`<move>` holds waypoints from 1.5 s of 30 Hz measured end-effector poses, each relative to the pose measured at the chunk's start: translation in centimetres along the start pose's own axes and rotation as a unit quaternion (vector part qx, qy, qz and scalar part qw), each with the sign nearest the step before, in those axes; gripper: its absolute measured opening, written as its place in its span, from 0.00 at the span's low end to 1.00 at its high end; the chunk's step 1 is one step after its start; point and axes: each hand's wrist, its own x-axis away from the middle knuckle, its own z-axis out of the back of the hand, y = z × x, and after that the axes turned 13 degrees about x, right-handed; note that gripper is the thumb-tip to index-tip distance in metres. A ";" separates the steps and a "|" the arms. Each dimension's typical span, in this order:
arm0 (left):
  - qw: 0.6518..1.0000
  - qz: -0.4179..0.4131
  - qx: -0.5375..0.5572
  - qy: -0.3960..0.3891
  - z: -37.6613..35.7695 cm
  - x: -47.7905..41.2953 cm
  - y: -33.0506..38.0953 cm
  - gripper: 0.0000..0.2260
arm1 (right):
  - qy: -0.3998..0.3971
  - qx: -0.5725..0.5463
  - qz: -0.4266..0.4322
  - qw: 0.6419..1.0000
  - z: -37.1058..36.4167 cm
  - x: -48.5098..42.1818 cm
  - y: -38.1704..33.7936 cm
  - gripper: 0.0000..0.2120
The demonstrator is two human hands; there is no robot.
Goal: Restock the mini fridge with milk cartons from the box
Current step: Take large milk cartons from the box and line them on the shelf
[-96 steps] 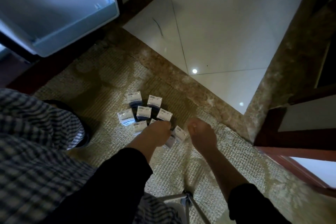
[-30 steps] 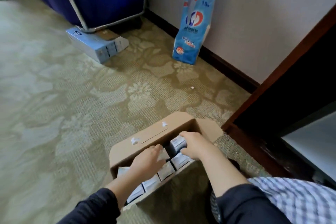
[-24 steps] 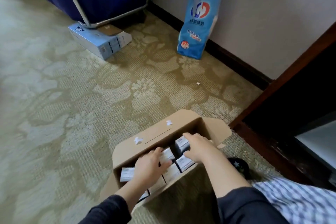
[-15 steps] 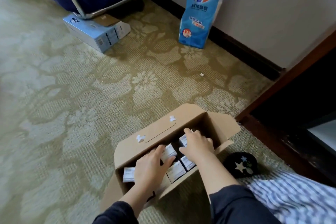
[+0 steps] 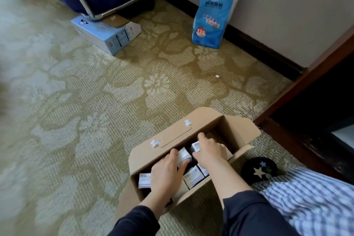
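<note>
Here, in the open box (image 5: pixel 173 136) on the carpet (image 5: pixel 95 101), the left grip (image 5: pixel 166 172) and right grip (image 5: pixel 209 152) each curl round an upright carton (image 5: pixel 183 156), probably so two reach the fridge at once.

The number "170" is printed in a red disc near the bottom of the blue pack (image 5: pixel 214 15). The characters printed above it cannot be made out. Print is carried on the flat blue box (image 5: pixel 103 32) and the milk cartons (image 5: pixel 193 176), but none can be read.
</note>
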 end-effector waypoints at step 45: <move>0.848 -0.524 0.079 -0.010 10.2 5.9 43.0 0.13 | 0.613 -0.366 -0.222 0.664 12.7 28.3 34.9 0.07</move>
